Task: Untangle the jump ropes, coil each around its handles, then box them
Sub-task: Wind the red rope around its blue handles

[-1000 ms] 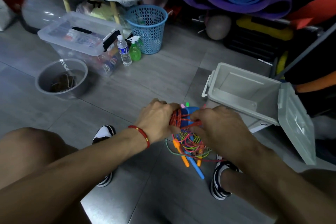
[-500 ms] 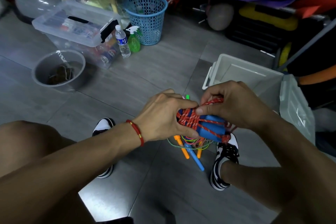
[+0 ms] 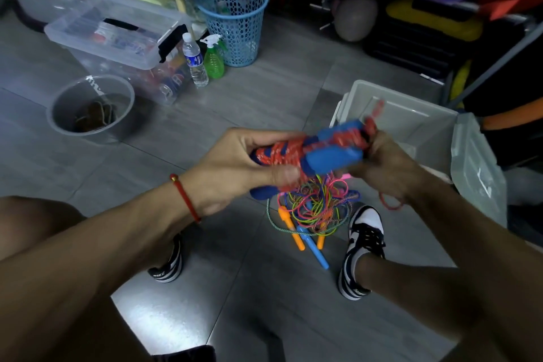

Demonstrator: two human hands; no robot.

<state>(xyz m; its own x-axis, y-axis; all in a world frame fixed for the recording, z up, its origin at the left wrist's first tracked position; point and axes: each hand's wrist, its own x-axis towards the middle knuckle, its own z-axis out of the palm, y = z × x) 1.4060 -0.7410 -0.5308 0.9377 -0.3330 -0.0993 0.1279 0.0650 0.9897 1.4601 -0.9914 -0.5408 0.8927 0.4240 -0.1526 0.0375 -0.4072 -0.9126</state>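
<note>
A red jump rope with blue foam handles is coiled around those handles and held up in front of me. My left hand grips the left end of the bundle. My right hand pinches the red rope at the bundle's right end; a loose red loop hangs below that wrist. On the floor below lies a tangle of coloured ropes with orange and blue thin handles. The open grey box stands just behind my right hand, its lid hanging to the right.
My two shoes flank the tangle. A grey bucket sits at the left, a clear lidded bin, a water bottle, a green spray bottle and a blue mesh basket behind it. Rolled mats and gear fill the back.
Both hands have lifted the blue-handled bundle up and away from the floor tangle. The right hand moved from the top of the bundle to its right end, pulling red rope.
</note>
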